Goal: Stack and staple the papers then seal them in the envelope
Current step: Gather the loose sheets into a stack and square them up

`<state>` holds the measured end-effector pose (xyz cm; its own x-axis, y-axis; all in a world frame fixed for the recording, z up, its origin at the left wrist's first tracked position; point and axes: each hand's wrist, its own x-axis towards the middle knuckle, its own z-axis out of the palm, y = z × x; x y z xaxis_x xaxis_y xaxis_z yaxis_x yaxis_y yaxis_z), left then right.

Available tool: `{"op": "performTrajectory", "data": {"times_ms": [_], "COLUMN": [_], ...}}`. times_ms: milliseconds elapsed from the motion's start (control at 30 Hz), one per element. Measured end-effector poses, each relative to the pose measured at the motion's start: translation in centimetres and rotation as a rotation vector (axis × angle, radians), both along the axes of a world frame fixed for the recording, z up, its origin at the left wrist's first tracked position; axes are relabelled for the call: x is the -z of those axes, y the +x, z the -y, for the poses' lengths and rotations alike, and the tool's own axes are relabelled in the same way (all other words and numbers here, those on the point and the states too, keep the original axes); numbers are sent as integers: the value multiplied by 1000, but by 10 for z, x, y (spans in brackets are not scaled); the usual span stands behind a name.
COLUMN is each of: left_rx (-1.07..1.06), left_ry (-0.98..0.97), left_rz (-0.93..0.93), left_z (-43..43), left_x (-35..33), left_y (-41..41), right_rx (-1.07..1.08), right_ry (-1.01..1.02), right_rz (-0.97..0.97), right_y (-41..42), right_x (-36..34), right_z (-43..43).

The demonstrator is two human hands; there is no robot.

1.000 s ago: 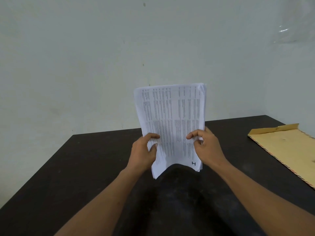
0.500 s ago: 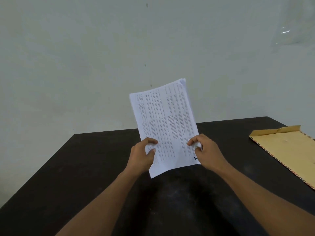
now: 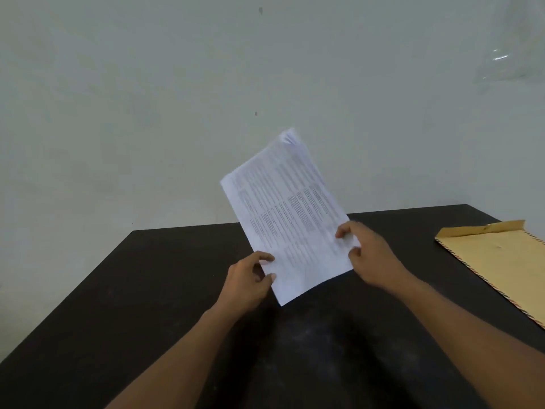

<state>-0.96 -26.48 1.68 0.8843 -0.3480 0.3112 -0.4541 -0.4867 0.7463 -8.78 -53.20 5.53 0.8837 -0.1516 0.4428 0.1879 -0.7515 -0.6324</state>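
Note:
A stack of white printed papers (image 3: 287,214) stands on end above the dark table (image 3: 147,290), tilted so that its top leans to the left and its lower corner points down at the table. My left hand (image 3: 250,278) grips the stack's lower left edge. My right hand (image 3: 368,255) pinches its lower right edge. A brown envelope (image 3: 498,261) with a striped border lies flat at the table's right side, its open flap toward the wall. No stapler is in view.
A pale wall (image 3: 177,98) rises right behind the table's far edge. Something clear and plastic (image 3: 507,57) hangs on the wall at the upper right. The table's left edge runs diagonally toward me.
The paper stack has turned counterclockwise from nearly upright to a clear slant. Both hands kept their grip, the right hand rising and the left dropping a little.

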Motion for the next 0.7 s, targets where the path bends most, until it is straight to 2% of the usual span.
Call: {"op": "performTrajectory", "data": {"times_ms": [100,233,467,567,700], "left_rx": [-122,-226,-272,-305,-198], "left_ry": [-129,-182,-258,-215,-206], "left_rz": [100,153,83,57,-73], "left_z": [-7,-17,-28,-32,-32], "left_x": [-11,-34,-56,-52,-48], "left_y": [6,19,25,24,27], "right_rx": [-33,-63,-73,-79,-93], "right_ry": [-187,-341,-280,-274,-261], "right_rz": [-52,-83,-88,-143,-191], "right_y": [2,9,7,5,3], "right_x": [-34,-58,-60,-53,-48], "right_z": [15,28,33,34,34]}}
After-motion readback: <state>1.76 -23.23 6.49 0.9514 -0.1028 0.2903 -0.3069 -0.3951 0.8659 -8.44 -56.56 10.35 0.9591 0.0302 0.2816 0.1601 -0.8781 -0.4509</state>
